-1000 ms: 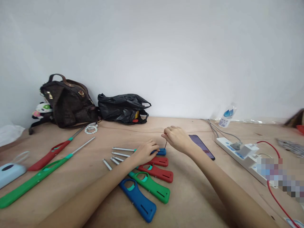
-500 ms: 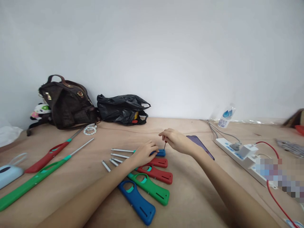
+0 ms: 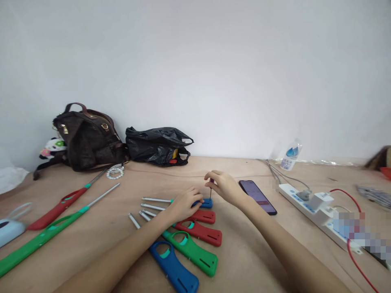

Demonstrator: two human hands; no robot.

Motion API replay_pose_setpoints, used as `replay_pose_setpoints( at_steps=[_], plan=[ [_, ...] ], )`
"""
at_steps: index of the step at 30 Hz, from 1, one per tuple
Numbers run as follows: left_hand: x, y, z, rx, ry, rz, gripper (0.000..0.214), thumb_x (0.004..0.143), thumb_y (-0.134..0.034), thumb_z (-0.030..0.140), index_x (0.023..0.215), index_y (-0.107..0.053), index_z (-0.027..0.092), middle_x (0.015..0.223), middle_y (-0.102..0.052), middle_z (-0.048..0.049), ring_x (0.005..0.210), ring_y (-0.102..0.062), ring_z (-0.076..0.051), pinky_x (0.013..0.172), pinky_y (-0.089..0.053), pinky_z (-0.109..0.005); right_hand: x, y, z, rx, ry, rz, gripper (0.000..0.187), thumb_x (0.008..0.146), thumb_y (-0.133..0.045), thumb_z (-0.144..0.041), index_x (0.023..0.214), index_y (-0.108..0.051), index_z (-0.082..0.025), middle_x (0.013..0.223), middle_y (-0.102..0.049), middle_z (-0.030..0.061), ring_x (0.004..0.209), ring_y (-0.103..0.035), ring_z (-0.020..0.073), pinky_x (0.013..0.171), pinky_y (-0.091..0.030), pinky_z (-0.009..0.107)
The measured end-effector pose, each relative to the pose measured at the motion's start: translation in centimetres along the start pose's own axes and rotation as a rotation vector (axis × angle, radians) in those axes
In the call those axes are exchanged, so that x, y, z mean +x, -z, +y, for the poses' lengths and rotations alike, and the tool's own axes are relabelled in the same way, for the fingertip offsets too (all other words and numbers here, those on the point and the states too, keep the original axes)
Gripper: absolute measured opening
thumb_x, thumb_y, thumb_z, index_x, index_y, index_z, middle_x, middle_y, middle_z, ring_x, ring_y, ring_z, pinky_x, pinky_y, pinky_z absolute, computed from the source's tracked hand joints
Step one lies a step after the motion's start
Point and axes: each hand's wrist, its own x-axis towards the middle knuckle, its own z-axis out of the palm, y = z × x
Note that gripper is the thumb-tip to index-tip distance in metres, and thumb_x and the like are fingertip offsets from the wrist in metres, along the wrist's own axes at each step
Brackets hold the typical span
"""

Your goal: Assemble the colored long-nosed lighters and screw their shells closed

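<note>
My right hand [image 3: 225, 188] pinches a small screwdriver [image 3: 211, 180] with a red handle, held upright. Its thin shaft points down onto the handle end of the farthest blue gas lighter [image 3: 207, 203]. My left hand [image 3: 185, 204] is closed over that lighter's middle and holds it against the table, hiding its trigger. Fanned out nearer to me lie a red lighter [image 3: 204, 216], a second red lighter [image 3: 210, 235], a green lighter [image 3: 201, 257] and another blue lighter [image 3: 175, 270]. Their metal tubes point left, partly under my left forearm.
A long red lighter [image 3: 58, 209] and a long green lighter [image 3: 39, 240] lie at left. Against the wall stand a dark backpack [image 3: 91, 142] and a black plastic bag [image 3: 152, 146]. A phone [image 3: 258, 197], power strip [image 3: 301, 203] with cables, and bottle [image 3: 290, 156] are at right.
The screwdriver has gone from slightly tilted to nearly upright as my right hand shifted a little. My left hand stays on the blue lighter. The view has tipped slightly upward, showing the phone's lit screen.
</note>
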Motion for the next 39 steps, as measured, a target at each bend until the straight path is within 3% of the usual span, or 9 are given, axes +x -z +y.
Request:
replay_pose_setpoints(
  at_steps=[4, 9, 13, 16, 23, 26, 29, 34, 39],
  plan=[
    [0.0, -0.1, -0.1, 0.002, -0.004, 0.004, 0.014, 0.088, -0.050, 0.010, 0.084, -0.061, 0.017, 0.091, -0.059, -0.0047, 0.093, -0.055, -0.020, 0.081, -0.046, -0.031, 0.2, -0.1, -0.2, -0.166, -0.043, -0.007, 0.019, 0.096, -0.049, -0.023, 0.093, -0.064, -0.012, 0.090, -0.069, 0.0124, 0.083, -0.064, 0.0218, 0.072, -0.046, 0.031],
    [0.0, -0.1, -0.1, 0.006, -0.001, -0.009, 0.016, 0.090, -0.048, 0.013, 0.083, -0.061, 0.017, 0.091, -0.059, -0.0053, 0.093, -0.054, -0.020, 0.078, -0.047, -0.031, -0.1, 0.5, 0.7, 0.063, 0.070, -0.013, 0.028, 0.093, -0.041, -0.005, 0.112, -0.060, -0.014, 0.102, -0.069, 0.0090, 0.090, -0.064, 0.0161, 0.080, -0.046, 0.027],
    [0.1, 0.0, 0.0, -0.001, -0.001, -0.007, 0.015, 0.090, -0.048, 0.013, 0.084, -0.061, 0.018, 0.092, -0.060, -0.0050, 0.095, -0.054, -0.020, 0.080, -0.047, -0.031, -0.1, -0.6, 0.7, -0.082, -0.005, 0.072, 0.011, 0.094, -0.054, -0.020, 0.094, -0.063, -0.015, 0.087, -0.070, 0.0090, 0.077, -0.065, 0.0184, 0.070, -0.045, 0.027],
    [0.1, 0.0, -0.1, 0.002, 0.002, -0.002, 0.015, 0.090, -0.049, 0.012, 0.085, -0.061, 0.018, 0.091, -0.060, -0.0050, 0.093, -0.055, -0.020, 0.078, -0.046, -0.031, 0.0, -0.9, 0.7, -0.183, 0.015, 0.108, 0.016, 0.095, -0.051, -0.023, 0.087, -0.062, -0.014, 0.082, -0.069, 0.0107, 0.078, -0.064, 0.0210, 0.072, -0.045, 0.030],
    [0.0, 0.0, -0.1, -0.007, -0.015, 0.002, 0.017, 0.090, -0.047, 0.013, 0.084, -0.062, 0.017, 0.094, -0.061, -0.0057, 0.095, -0.055, -0.021, 0.082, -0.047, -0.033, -0.1, 0.0, 0.8, 0.207, 0.101, 0.018, 0.025, 0.092, -0.045, -0.008, 0.112, -0.059, -0.017, 0.099, -0.068, 0.0072, 0.081, -0.063, 0.0145, 0.076, -0.048, 0.027],
    [0.0, 0.0, 0.0, -0.014, -0.009, -0.003, 0.016, 0.090, -0.047, 0.013, 0.084, -0.062, 0.017, 0.095, -0.061, -0.0065, 0.097, -0.055, -0.021, 0.084, -0.047, -0.033, -0.1, -0.7, 0.4, 0.050, 0.055, 0.099, 0.010, 0.093, -0.054, -0.019, 0.094, -0.063, -0.015, 0.089, -0.067, 0.0084, 0.078, -0.062, 0.0177, 0.072, -0.047, 0.029],
    [0.1, 0.0, 0.0, -0.017, -0.006, 0.000, 0.017, 0.090, -0.047, 0.013, 0.084, -0.062, 0.017, 0.092, -0.060, -0.0061, 0.095, -0.055, -0.021, 0.081, -0.047, -0.032, -0.1, -1.0, 0.4, -0.114, 0.044, 0.125, 0.018, 0.096, -0.050, -0.024, 0.088, -0.063, -0.015, 0.086, -0.066, 0.0112, 0.084, -0.060, 0.0221, 0.076, -0.047, 0.032],
    [0.1, 0.0, -0.1, -0.008, -0.014, -0.007, 0.018, 0.091, -0.046, 0.015, 0.085, -0.062, 0.018, 0.091, -0.060, -0.0055, 0.093, -0.055, -0.020, 0.080, -0.047, -0.032, -0.1, -0.3, 1.2, 0.278, 0.088, 0.021, 0.036, 0.094, -0.034, -0.007, 0.121, -0.056, -0.017, 0.107, -0.066, 0.0098, 0.090, -0.061, 0.0165, 0.080, -0.050, 0.031],
    [0.2, 0.1, 0.0, 0.005, -0.011, 0.002, 0.017, 0.090, -0.047, 0.014, 0.083, -0.062, 0.018, 0.092, -0.060, -0.0052, 0.094, -0.055, -0.021, 0.081, -0.047, -0.032, -0.3, -1.6, 1.0, 0.348, 0.005, 0.118, 0.014, 0.093, -0.051, -0.020, 0.098, -0.064, -0.017, 0.089, -0.067, 0.0050, 0.074, -0.061, 0.0143, 0.069, -0.047, 0.026]
  ],
)
